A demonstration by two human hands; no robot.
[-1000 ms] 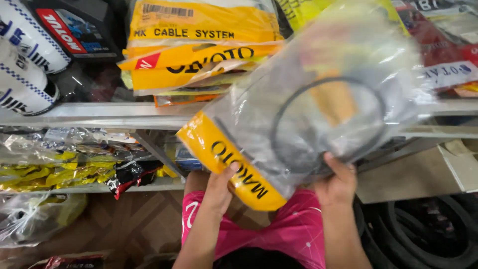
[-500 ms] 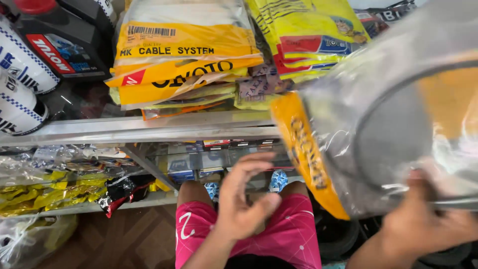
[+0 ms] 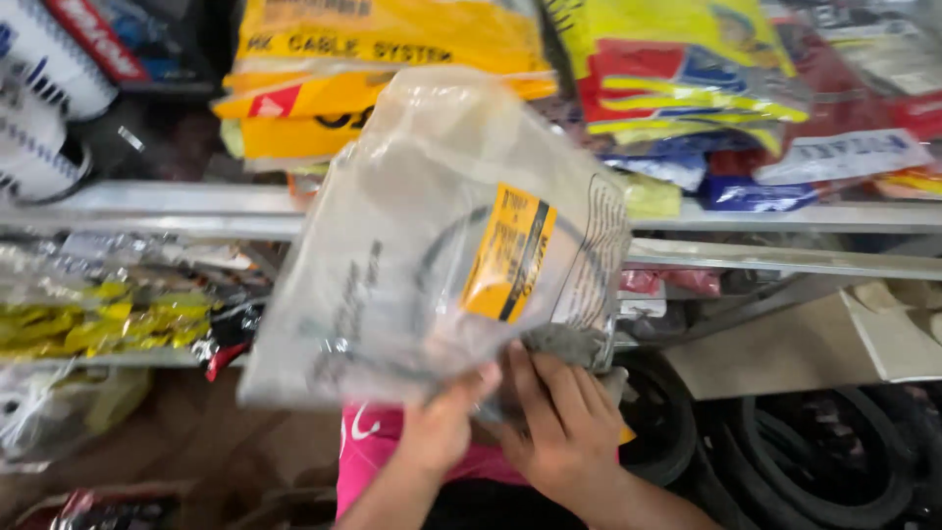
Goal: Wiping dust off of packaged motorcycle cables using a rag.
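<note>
Holding one clear plastic cable packet with a yellow label insert and a dark coiled cable faintly visible inside, blurred by motion. Two hands: left hand pinches the packet's lower edge, fingers closed on it; right hand grips the lower right corner, fingers spread against the film. Behind, one grey metal shelf carries stacked yellow cable packets, partly hidden. Black rubber tyres lie below right, cut off.
</note>
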